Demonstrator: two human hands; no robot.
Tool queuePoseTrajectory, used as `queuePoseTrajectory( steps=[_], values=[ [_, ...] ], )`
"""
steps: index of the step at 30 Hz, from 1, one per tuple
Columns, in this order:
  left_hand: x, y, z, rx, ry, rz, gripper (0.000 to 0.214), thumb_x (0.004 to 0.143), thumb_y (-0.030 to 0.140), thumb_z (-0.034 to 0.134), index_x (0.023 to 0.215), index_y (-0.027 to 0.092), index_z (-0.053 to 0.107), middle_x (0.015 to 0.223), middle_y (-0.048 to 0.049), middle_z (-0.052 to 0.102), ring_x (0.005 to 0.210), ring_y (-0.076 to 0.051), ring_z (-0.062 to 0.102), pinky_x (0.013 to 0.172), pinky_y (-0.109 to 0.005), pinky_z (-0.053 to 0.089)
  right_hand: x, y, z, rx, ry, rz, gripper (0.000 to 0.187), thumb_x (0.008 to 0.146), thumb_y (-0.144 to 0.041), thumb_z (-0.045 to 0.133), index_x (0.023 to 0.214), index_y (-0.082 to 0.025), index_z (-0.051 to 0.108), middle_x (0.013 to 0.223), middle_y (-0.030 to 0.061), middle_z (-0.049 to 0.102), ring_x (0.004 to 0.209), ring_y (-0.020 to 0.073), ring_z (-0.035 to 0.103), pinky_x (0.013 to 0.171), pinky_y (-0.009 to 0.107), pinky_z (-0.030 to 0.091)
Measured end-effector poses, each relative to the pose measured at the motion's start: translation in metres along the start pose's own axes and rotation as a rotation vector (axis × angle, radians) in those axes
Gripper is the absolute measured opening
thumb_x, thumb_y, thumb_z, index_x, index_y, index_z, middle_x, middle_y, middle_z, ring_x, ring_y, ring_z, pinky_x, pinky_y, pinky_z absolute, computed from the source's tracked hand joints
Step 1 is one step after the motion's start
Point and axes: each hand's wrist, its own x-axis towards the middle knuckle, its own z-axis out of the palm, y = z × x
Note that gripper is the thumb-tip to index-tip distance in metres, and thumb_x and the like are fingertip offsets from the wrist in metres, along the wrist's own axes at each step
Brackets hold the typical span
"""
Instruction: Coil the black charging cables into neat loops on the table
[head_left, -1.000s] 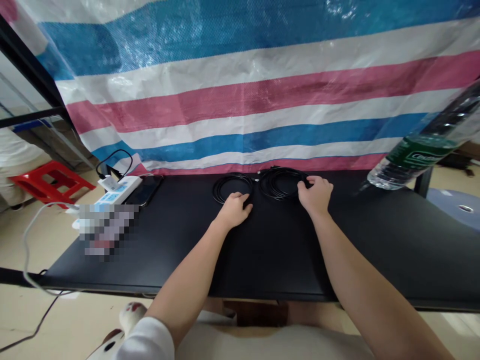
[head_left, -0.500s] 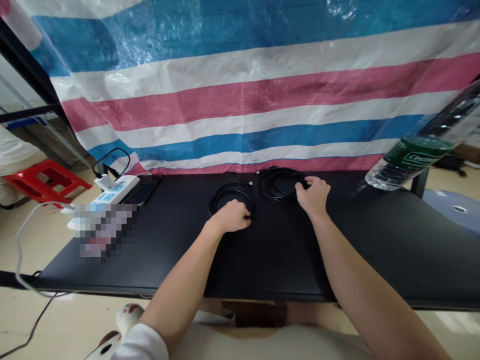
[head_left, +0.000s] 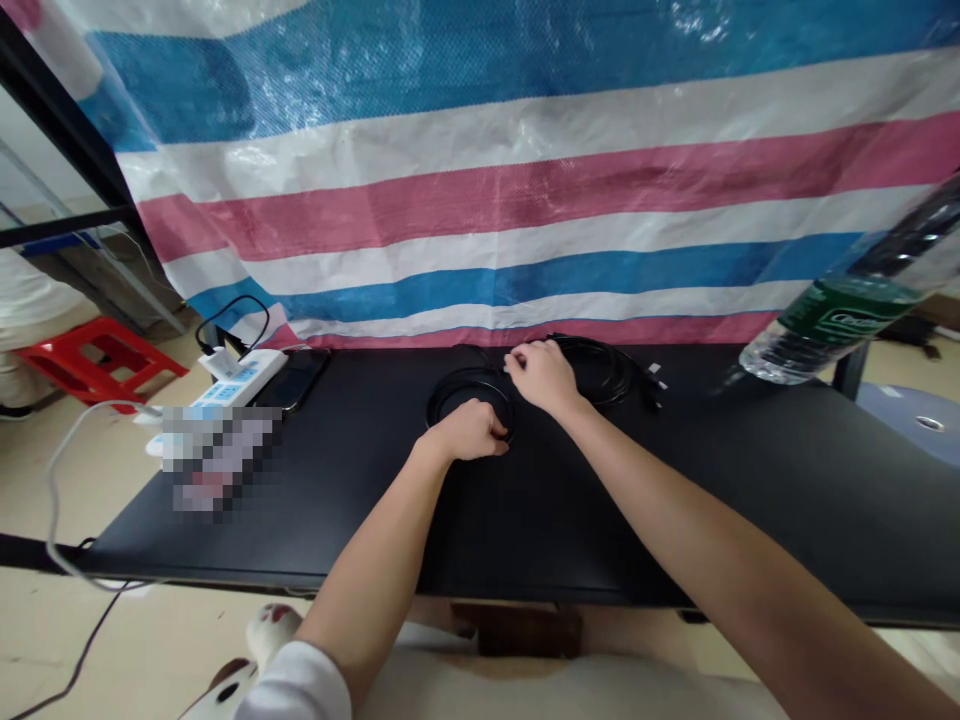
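Note:
A coil of black cable [head_left: 435, 400] lies on the black table. My left hand [head_left: 469, 430] is closed on the near right side of this coil, thumb and fingers pinched together. My right hand [head_left: 544, 375] reaches across to the coil's far right, its fingertips closed at the plug end of the cable, which they mostly cover. Behind and right of that hand rests a second, thicker coil of black cable [head_left: 619, 375]. Its light-coloured plugs [head_left: 655, 376] stick out on the right side.
A white power strip [head_left: 244, 380] with plugs and a dark phone [head_left: 300, 380] are on the left, beside a blurred patch. At the back right stands a large water bottle [head_left: 825, 325]. A striped plastic sheet [head_left: 487, 200] hangs behind the table [head_left: 525, 530].
My right hand has let go of the right coil and moved left to the plug of the left coil. The right coil now shows its plugs on the right. My left hand stays on its coil.

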Motion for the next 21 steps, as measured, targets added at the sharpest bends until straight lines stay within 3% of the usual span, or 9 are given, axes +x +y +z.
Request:
queuePoseTrajectory(
  steps=[4, 7, 10, 12, 16, 18, 21],
  values=[
    [-0.002, -0.006, 0.002, -0.049, 0.017, -0.007, 0.028, 0.069, 0.019, 0.059, 0.045, 0.019, 0.044, 0.046, 0.0060, 0.040, 0.049, -0.009, 0.034, 0.057, -0.026, 0.031, 0.036, -0.035, 0.008, -0.146, -0.279, 0.058, 0.037, 0.088, -0.035, 0.052, 0.109, -0.010, 0.070, 0.118, 0.0197, 0.066, 0.120, 0.0315, 0.052, 0.098, 0.041, 0.041],
    [-0.002, -0.011, 0.004, -0.040, 0.025, 0.019, 0.027, 0.070, 0.018, 0.059, 0.046, 0.018, 0.047, 0.047, 0.0056, 0.043, 0.049, -0.009, 0.035, 0.056, -0.025, 0.031, 0.050, -0.042, 0.015, -0.143, -0.381, 0.131, 0.037, 0.088, -0.027, 0.053, 0.118, -0.009, 0.066, 0.123, 0.0215, 0.064, 0.118, 0.0307, 0.057, 0.095, 0.038, 0.044],
    [-0.001, -0.011, 0.006, 0.029, 0.033, 0.007, 0.017, 0.073, 0.020, 0.059, 0.055, 0.018, 0.060, 0.056, 0.0025, 0.056, 0.054, -0.010, 0.046, 0.058, -0.025, 0.035, 0.054, -0.043, 0.019, -0.109, -0.336, 0.210, 0.034, 0.087, -0.018, 0.051, 0.116, -0.010, 0.068, 0.120, 0.0206, 0.066, 0.113, 0.0287, 0.061, 0.090, 0.035, 0.047],
    [0.000, -0.009, 0.006, 0.096, 0.044, -0.071, 0.013, 0.075, 0.022, 0.059, 0.072, 0.019, 0.070, 0.070, -0.0017, 0.067, 0.065, -0.015, 0.058, 0.062, -0.026, 0.040, 0.055, -0.041, 0.020, -0.077, -0.242, 0.217, 0.034, 0.089, -0.018, 0.047, 0.113, -0.012, 0.070, 0.117, 0.0198, 0.067, 0.111, 0.0287, 0.062, 0.089, 0.035, 0.047],
    [0.001, -0.001, 0.006, 0.177, 0.082, -0.258, 0.032, 0.081, 0.024, 0.055, 0.107, 0.020, 0.072, 0.101, -0.0081, 0.073, 0.092, -0.023, 0.067, 0.076, -0.030, 0.048, 0.054, -0.036, 0.016, -0.029, -0.090, 0.118, 0.039, 0.094, -0.022, 0.036, 0.109, -0.013, 0.072, 0.112, 0.0172, 0.069, 0.107, 0.0284, 0.062, 0.092, 0.037, 0.046],
    [0.002, 0.002, 0.007, 0.193, 0.091, -0.284, 0.035, 0.084, 0.024, 0.053, 0.114, 0.019, 0.070, 0.108, -0.0097, 0.071, 0.098, -0.024, 0.066, 0.083, -0.031, 0.050, 0.052, -0.035, 0.015, -0.021, -0.106, 0.047, 0.041, 0.096, -0.024, 0.034, 0.109, -0.015, 0.072, 0.113, 0.0149, 0.070, 0.109, 0.0275, 0.061, 0.095, 0.037, 0.044],
    [0.005, 0.006, 0.011, 0.253, 0.123, -0.276, 0.035, 0.087, 0.023, 0.049, 0.115, 0.017, 0.069, 0.110, -0.0119, 0.070, 0.103, -0.025, 0.065, 0.090, -0.034, 0.049, 0.045, -0.036, 0.018, -0.009, -0.229, -0.124, 0.039, 0.094, -0.029, 0.044, 0.126, -0.021, 0.064, 0.127, 0.0098, 0.065, 0.121, 0.0268, 0.053, 0.104, 0.041, 0.039]
  ],
)
